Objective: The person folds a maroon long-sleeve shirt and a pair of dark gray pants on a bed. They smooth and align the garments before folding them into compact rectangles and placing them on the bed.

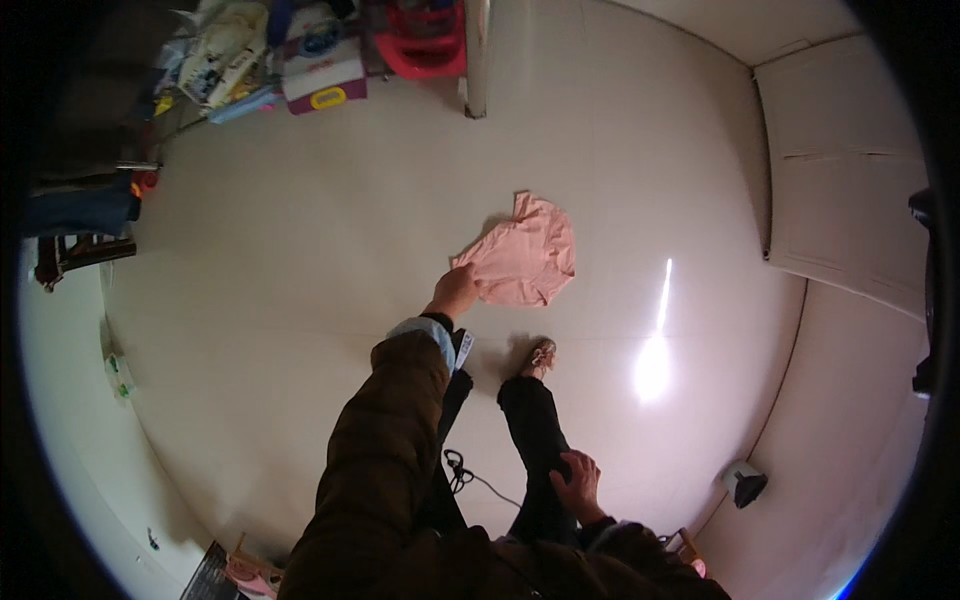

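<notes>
My left hand [454,292] reaches forward and grips one edge of a pink short-sleeved top [525,251]. The cloth spreads out in front of my feet, partly wrinkled, with a shadow along its left side. Whether all of it touches the floor I cannot tell. My right hand [580,484] rests on the right leg of my dark trousers [534,431], near the knee, and holds nothing. Below the top stands my right shoe [541,357]. My left shoe [464,348] is mostly hidden behind the brown sleeve [382,427].
Pale floor [300,247] surrounds me. Far left are piled packages [225,64], a white and purple box [324,79] and a red plastic item [424,45] beside a metal post [477,64]. A black cable [480,480] lies between my legs. A bin [742,484] stands by the right wall.
</notes>
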